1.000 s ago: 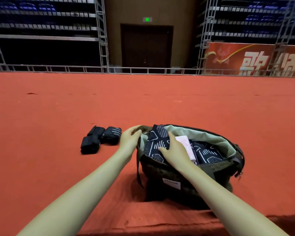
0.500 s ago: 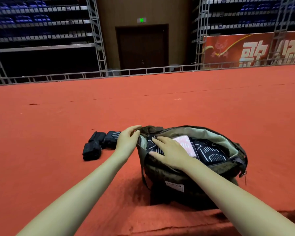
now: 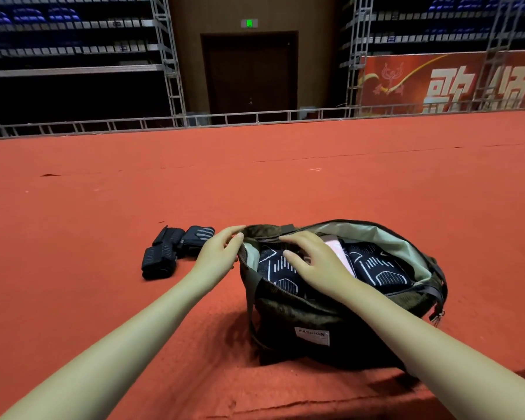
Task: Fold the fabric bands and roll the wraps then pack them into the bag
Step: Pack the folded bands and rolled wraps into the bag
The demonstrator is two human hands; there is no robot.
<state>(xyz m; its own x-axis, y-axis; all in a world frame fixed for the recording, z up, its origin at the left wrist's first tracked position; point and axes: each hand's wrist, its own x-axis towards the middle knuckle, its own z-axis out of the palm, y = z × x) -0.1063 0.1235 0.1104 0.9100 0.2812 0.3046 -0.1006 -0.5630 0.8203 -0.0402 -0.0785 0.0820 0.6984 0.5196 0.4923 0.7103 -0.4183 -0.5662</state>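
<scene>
A dark olive bag (image 3: 331,316) with a pale green lining stands unzipped on the red carpet. Inside lie folded black fabric bands with white line patterns (image 3: 376,269) and a pink item (image 3: 337,251). My left hand (image 3: 217,253) pinches the bag's left rim between thumb and fingers. My right hand (image 3: 312,262) reaches into the bag, its fingers spread and pressing on the left patterned band (image 3: 275,268). Rolled black wraps (image 3: 172,253) lie on the carpet just left of my left hand.
Red carpet (image 3: 103,207) stretches all around the bag; a raised carpet edge runs along the bottom. A metal rail (image 3: 255,118), scaffolding, a dark door and a red banner (image 3: 452,83) stand far behind.
My right hand has slid further left and deeper over the patterned band in the bag. My left hand keeps its hold on the rim. The view has shifted slightly.
</scene>
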